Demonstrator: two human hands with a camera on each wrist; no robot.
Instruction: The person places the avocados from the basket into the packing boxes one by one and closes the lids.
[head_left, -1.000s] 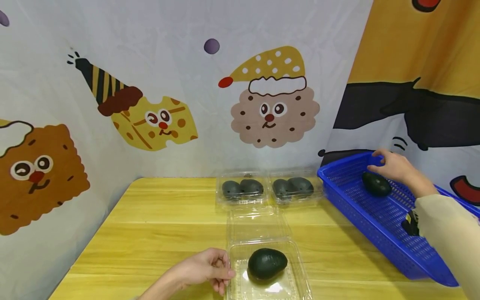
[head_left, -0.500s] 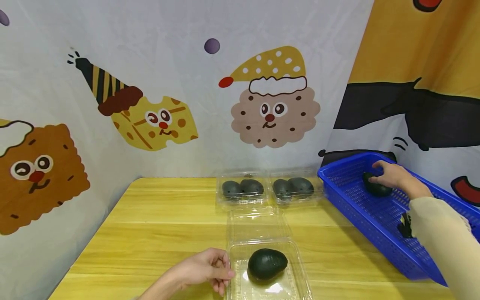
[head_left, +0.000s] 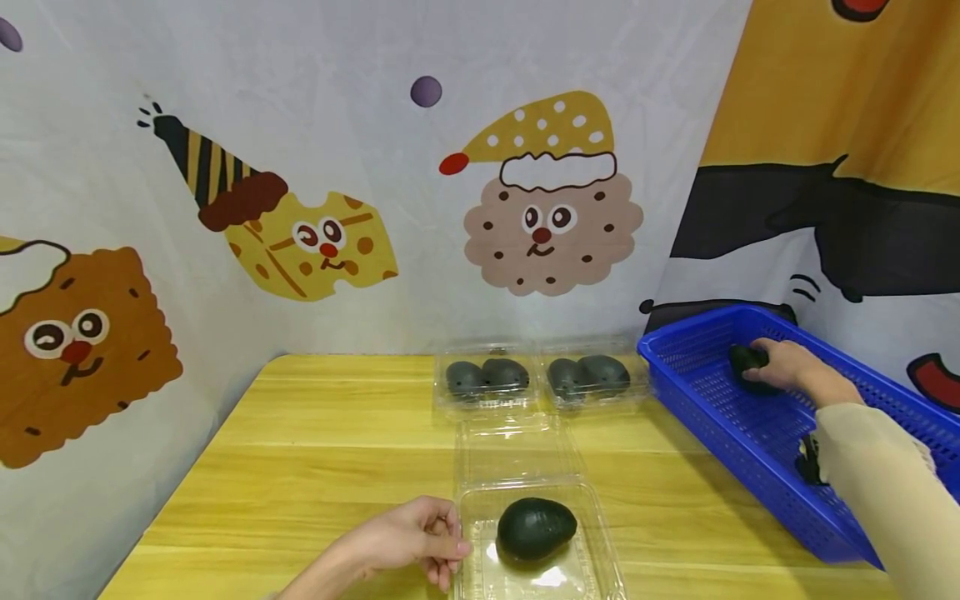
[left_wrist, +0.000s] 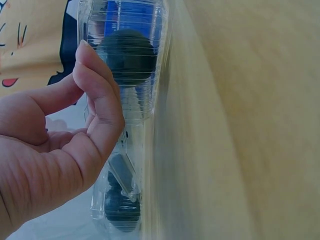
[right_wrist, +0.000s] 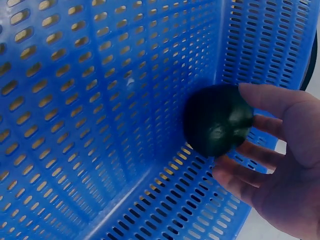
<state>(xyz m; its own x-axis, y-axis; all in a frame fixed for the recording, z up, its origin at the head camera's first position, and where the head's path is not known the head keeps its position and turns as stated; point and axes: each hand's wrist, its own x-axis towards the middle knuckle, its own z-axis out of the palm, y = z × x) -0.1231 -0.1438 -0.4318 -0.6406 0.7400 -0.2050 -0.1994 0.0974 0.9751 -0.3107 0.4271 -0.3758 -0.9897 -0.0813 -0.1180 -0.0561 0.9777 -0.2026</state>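
Observation:
My left hand [head_left: 416, 537] pinches the left rim of an open clear plastic clamshell container [head_left: 477, 512] at the table's front. One dark green avocado [head_left: 535, 529] lies in its base, and the lid [head_left: 517, 450] is folded back flat behind. At the right, my right hand [head_left: 795, 369] is down inside a blue plastic basket [head_left: 720, 425], its thumb and fingers around another dark avocado [right_wrist: 215, 120]. In the right wrist view that avocado sits against the perforated basket wall, thumb on one side and fingertips on the other.
Two closed clear containers, a left one [head_left: 487, 402] and a right one [head_left: 592, 400], stand side by side at the back, two avocados in each. A small black-and-yellow item [head_left: 810, 458] shows by the right sleeve. A cartoon-print cloth [head_left: 337, 125] hangs behind the wooden table [head_left: 315, 450].
My right hand has lowered into the basket from above the avocado and now grips it. The left hand and the open container have kept their place.

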